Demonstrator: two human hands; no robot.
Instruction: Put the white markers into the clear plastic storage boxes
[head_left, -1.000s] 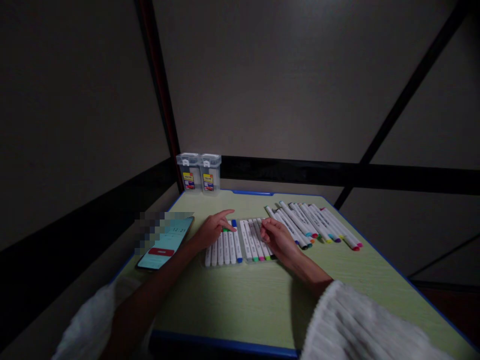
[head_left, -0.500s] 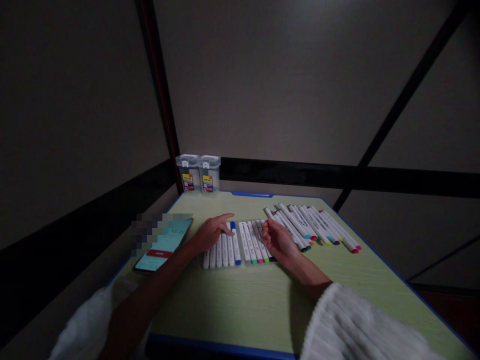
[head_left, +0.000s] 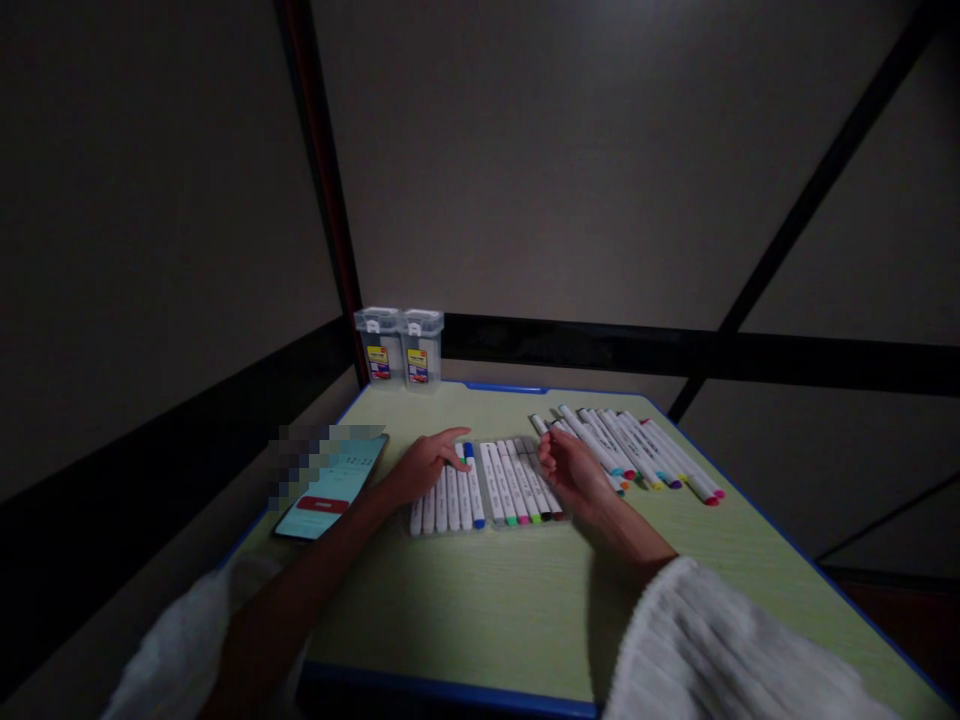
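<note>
A tidy row of white markers (head_left: 487, 488) with coloured caps lies side by side in the middle of the pale green table (head_left: 480, 610). My left hand (head_left: 424, 466) rests on the left part of that row, index finger stretched out over a blue-capped marker. My right hand (head_left: 574, 470) hovers at the right end of the row, fingers loosely curled, nothing visibly held. A looser group of markers (head_left: 645, 455) lies fanned out further right, just beyond my right hand.
A phone (head_left: 330, 488) with a lit teal screen lies at the table's left edge. Two clear plastic boxes (head_left: 401, 347) with yellow labels stand at the back left corner. Dark walls and frame bars surround the blue-edged table.
My right hand has shifted a little to the right, uncovering more markers at the right end of the row. My left hand has stayed on the row.
</note>
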